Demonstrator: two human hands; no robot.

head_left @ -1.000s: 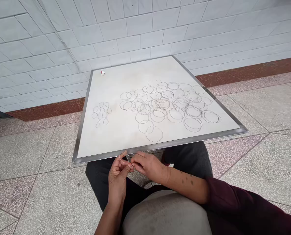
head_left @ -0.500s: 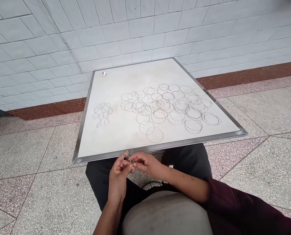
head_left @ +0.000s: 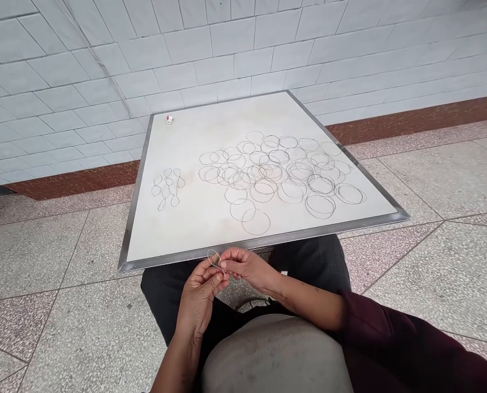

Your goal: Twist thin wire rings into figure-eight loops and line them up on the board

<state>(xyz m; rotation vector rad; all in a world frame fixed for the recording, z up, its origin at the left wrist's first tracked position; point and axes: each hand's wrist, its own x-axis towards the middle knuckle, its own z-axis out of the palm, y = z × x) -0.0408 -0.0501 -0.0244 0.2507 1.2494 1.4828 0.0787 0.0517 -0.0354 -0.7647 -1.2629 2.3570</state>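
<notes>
A thin wire loop (head_left: 209, 256) is pinched between my two hands at the table's near edge, above my lap. It is bent so that one loop stands up above the fingers and a smaller bight hangs below on the right. My left hand (head_left: 201, 292) grips the wire between thumb and fingers. From the right, my right hand (head_left: 247, 267) pinches it with thumb and forefinger. Where the wire crosses, the fingertips partly hide it. On the table, many round wire rings (head_left: 263, 191) overlap one another, and several small twisted figure-eight wire pieces (head_left: 165, 190) lie at the left.
The white tabletop (head_left: 178, 234) has a grey metal rim and stands against a tiled wall (head_left: 235, 65). A small white-and-red object (head_left: 169, 119) sits at its far left corner. My legs (head_left: 312, 262) are under the near edge, above a speckled floor (head_left: 100, 322).
My right hand has shifted its pinch up along the wire. The wire now shows a narrower upper loop and a second bight below. The view has moved slightly.
</notes>
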